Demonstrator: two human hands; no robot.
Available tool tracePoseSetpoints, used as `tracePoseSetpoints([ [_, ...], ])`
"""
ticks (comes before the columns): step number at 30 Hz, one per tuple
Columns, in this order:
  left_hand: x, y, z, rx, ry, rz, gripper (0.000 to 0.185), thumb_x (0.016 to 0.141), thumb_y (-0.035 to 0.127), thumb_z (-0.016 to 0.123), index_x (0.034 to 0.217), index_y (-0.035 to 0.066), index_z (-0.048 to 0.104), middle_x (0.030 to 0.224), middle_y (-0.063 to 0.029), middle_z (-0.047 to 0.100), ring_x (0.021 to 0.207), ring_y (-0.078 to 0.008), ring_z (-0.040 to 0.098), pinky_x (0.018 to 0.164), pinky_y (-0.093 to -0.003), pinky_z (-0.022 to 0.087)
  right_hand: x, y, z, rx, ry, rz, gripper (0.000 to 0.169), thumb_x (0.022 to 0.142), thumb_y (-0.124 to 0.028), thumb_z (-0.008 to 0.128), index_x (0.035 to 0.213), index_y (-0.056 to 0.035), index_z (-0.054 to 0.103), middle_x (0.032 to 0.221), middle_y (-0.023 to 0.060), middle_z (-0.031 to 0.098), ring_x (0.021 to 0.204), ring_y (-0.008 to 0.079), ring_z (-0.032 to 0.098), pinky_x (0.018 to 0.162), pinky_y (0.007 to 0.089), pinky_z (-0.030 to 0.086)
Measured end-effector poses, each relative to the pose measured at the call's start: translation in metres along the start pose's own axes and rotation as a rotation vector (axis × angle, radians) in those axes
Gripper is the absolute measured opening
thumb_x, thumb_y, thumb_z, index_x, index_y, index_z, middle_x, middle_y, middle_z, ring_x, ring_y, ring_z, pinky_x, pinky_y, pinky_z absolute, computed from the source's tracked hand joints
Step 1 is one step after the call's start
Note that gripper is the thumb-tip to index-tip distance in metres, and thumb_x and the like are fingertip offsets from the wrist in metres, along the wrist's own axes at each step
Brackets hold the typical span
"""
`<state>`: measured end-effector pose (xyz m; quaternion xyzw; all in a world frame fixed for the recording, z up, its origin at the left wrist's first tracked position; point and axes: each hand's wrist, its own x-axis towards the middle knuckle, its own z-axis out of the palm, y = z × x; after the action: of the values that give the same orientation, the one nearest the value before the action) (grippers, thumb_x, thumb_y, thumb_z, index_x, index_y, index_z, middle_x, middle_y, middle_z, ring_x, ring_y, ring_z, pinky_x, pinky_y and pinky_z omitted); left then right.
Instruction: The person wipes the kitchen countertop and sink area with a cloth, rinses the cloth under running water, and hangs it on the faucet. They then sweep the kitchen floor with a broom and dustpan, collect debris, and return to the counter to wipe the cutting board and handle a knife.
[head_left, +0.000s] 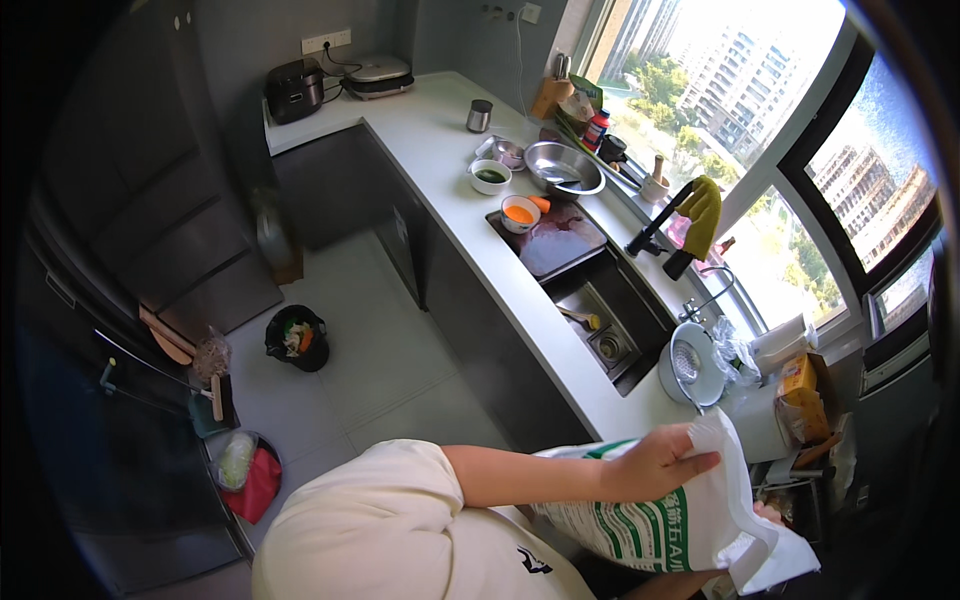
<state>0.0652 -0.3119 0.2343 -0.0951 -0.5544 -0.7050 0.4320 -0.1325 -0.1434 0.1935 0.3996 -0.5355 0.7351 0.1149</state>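
My left hand (660, 465) grips the mouth of a large white woven bag (630, 525) with green printing, its thumb on the near side of the rim. On the far side of the bag's wide-open mouth, the fingers of my right hand (768, 514) show at the edge; most of that hand is hidden behind the bag. The bag leans against my front, beside the end of the counter. Near its mouth, a perforated metal ladle (685, 363) lies in a pale basin (709, 382). What the bag holds cannot be seen.
A black sink (637, 322) with a faucet (652, 225) is set in the white counter (442, 202). A chopping board (562, 240), a bowl of orange food (519, 214) and a steel basin (564, 166) stand farther along. A trash bin (298, 352) is on the floor.
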Motion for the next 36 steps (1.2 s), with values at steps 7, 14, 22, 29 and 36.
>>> tracePoseSetpoints([
  [7, -0.007, 0.080, -0.162, 0.457, 0.374, 0.188, 0.009, 0.079, -0.004, 0.052, 0.080, -0.002, 0.061, 0.073, -0.0052, 0.062, 0.071, -0.0119, 0.058, 0.064, -0.0254, 0.046, -0.014, -0.020, 0.232, 0.321, -0.189, -0.051, 0.016, 0.085, -0.019, 0.048, 0.077, -0.0096, 0.039, 0.070, 0.0033, 0.040, 0.067, 0.0136, 0.039, 0.065, 0.0291, 0.033],
  [14, -0.008, 0.091, -0.342, 0.809, 0.882, 0.087, 0.023, 0.080, 0.006, 0.055, 0.101, -0.002, 0.054, 0.095, -0.0101, 0.060, 0.089, -0.0193, 0.058, 0.078, -0.0318, 0.046, -0.009, 0.068, 0.434, 0.856, -0.408, 0.254, 0.029, 0.082, -0.033, 0.056, 0.071, -0.0068, 0.047, 0.068, 0.0060, 0.047, 0.065, 0.0168, 0.043, 0.065, 0.0329, 0.038],
  [22, 0.043, 0.136, -0.560, -0.042, 0.961, 0.160, 0.053, 0.091, 0.044, 0.033, 0.128, 0.007, 0.037, 0.128, -0.0139, 0.043, 0.115, -0.0307, 0.045, 0.094, -0.0414, 0.040, 0.022, 0.071, 0.636, 0.915, -0.508, 0.510, 0.009, 0.083, 0.000, 0.046, 0.084, 0.0007, 0.054, 0.076, -0.0006, 0.054, 0.070, 0.0068, 0.048, 0.063, 0.0214, 0.039],
  [29, 0.181, 0.188, -0.685, 0.269, 0.953, 0.402, 0.028, 0.092, 0.027, 0.041, 0.110, 0.006, 0.047, 0.110, -0.0120, 0.054, 0.100, -0.0271, 0.056, 0.084, -0.0397, 0.048, 0.079, 0.109, 0.810, 0.777, -0.542, 0.521, 0.038, 0.093, -0.038, 0.047, 0.076, -0.0035, 0.051, 0.066, -0.0076, 0.043, 0.062, 0.0023, 0.035, 0.054, 0.0200, 0.031],
  [36, 0.261, 0.216, -0.807, 0.292, 0.937, 0.352, 0.022, 0.086, 0.016, 0.050, 0.100, 0.000, 0.048, 0.101, -0.0137, 0.057, 0.089, -0.0246, 0.060, 0.074, -0.0380, 0.053, 0.110, 0.136, 0.941, 0.718, -0.421, 0.516, 0.039, 0.092, -0.039, 0.048, 0.084, -0.0015, 0.057, 0.070, -0.0051, 0.053, 0.065, 0.0034, 0.044, 0.058, 0.0206, 0.038],
])
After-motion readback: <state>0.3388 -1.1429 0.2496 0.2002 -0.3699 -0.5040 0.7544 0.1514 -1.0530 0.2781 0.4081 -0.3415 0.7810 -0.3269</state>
